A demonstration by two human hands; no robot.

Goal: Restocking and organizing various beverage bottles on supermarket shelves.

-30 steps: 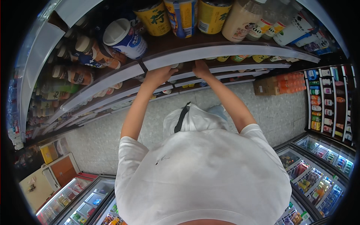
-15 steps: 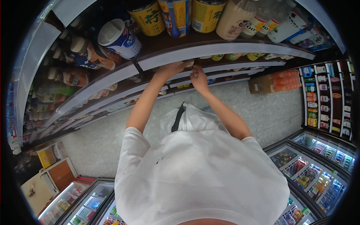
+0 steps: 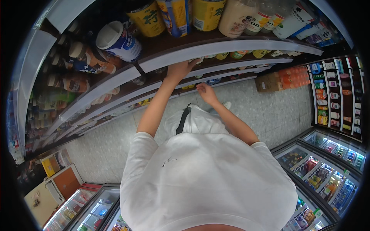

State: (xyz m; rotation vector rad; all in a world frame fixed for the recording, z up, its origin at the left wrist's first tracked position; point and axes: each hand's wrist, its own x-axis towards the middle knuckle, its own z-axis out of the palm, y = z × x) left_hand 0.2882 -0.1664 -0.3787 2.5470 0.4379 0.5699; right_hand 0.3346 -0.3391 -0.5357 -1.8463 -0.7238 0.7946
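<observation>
We reach under the white front edge (image 3: 239, 45) of the upper shelf with our left hand (image 3: 180, 70), which is at the tier just below. Its fingertips are at a small pale item (image 3: 198, 60), which sits on that lower tier, partly hidden by the edge above; we cannot tell whether the left grip pinches it or only touches it. To the right of the item, along the same tier, runs a row of containers with yellow and green labels.

Our right hand (image 3: 207, 94) hangs lower and nearer our body, apart from the left, in front of the bottom tiers. Its fingers bend loosely toward the left, and we cannot tell whether that grip is spread or pressed together.

Above our hands, the upper shelf carries a blue tub (image 3: 127, 47) with a white lid, yellow tubs (image 3: 208, 17) and a cream-coloured bottle (image 3: 237, 19). On the grey floor (image 3: 246, 104) to our right, a cardboard box (image 3: 268, 82) stands beside a pack of orange bottles (image 3: 295, 77).
</observation>
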